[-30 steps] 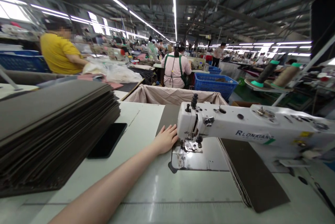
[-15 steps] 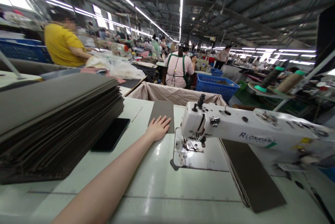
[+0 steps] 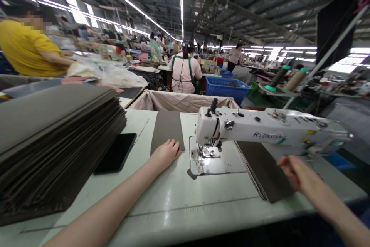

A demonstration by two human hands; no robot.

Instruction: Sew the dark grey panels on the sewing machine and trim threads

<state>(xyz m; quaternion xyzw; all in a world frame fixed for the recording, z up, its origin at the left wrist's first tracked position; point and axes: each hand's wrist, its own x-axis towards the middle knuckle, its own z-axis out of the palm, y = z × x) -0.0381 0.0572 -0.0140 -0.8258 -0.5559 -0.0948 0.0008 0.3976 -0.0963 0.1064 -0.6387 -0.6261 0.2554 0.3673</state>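
A flat grey-brown fabric panel (image 3: 167,129) lies on the pale green table left of the sewing machine. My left hand (image 3: 165,153) is closed at its near right corner, with the fingers bent over the edge. To the right of the needle area, a stack of similar panels (image 3: 261,168) lies slanted, partly under the machine arm. My right hand (image 3: 300,175) is at that stack's right edge, its fingers curled and slightly blurred. Whether they grip a panel is hidden. The white sewing machine (image 3: 245,125) stands between the hands, and no panel shows under its presser foot.
A tall pile of grey-brown panels (image 3: 58,139) fills the left side, with a black phone (image 3: 115,153) beside it. Beyond the table are a fabric-lined bin (image 3: 185,100), a blue basket (image 3: 227,89) and thread cones (image 3: 277,78). People sit at other machines farther off.
My left hand has gone from lying flat on the panel to bent fingers at its near corner. My right hand has come into view by the right stack. The view has shifted rightward.
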